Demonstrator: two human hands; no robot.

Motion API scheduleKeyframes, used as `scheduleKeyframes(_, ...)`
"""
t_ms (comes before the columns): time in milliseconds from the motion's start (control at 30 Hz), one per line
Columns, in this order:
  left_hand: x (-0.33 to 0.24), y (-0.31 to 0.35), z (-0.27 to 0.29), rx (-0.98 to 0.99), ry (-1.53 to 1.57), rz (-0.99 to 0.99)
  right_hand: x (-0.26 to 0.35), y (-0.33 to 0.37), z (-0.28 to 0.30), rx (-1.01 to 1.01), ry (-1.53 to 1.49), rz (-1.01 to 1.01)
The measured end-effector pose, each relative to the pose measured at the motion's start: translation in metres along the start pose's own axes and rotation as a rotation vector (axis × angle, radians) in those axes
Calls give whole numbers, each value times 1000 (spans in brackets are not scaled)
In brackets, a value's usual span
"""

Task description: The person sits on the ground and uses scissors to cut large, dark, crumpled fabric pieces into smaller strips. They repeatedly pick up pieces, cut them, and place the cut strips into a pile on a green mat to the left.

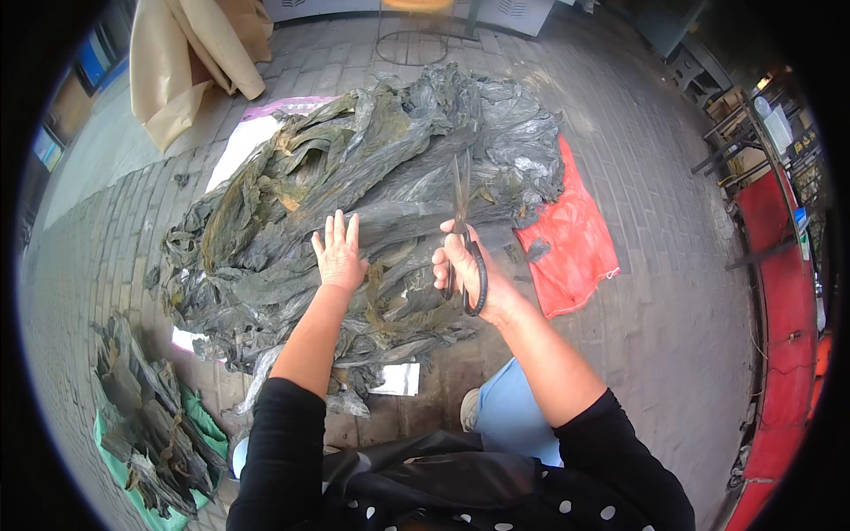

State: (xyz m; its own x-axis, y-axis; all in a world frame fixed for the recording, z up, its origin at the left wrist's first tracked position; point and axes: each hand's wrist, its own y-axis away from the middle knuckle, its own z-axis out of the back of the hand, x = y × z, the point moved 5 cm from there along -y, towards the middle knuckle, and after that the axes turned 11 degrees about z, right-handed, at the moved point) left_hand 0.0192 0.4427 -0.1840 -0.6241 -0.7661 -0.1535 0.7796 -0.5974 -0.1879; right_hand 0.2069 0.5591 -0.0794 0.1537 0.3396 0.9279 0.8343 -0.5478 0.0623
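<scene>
A big heap of grey-green dried kelp (354, 190), long wrinkled sheets dusted white in places, lies spread on the ground before me. My left hand (340, 264) is over its near middle, palm down with the fingers stretched apart, holding nothing; whether it presses on the kelp I cannot tell. In my right hand (465, 265) is a pair of scissors (461, 199) with black handles. Their blades point away from me, over the kelp, a little apart at the tips. No kelp shows between the blades.
Under the heap's right side lies a red woven sack (575, 239); white sheeting (239, 150) shows at its left. A smaller kelp pile (146, 416) rests on green sacking (115, 460) at lower left. Beyond are tan sheeting (190, 53) and a stool (414, 35). Red panels (779, 354) stand right.
</scene>
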Motion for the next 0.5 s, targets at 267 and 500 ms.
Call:
scheduleKeyframes(267, 6, -64, 0, -10, -230, 37, 3, -11, 46, -154, -143, -78)
scheduleKeyframes(500, 134, -107, 175, -494, 307, 428, -14, -23, 25, -53, 37, 9)
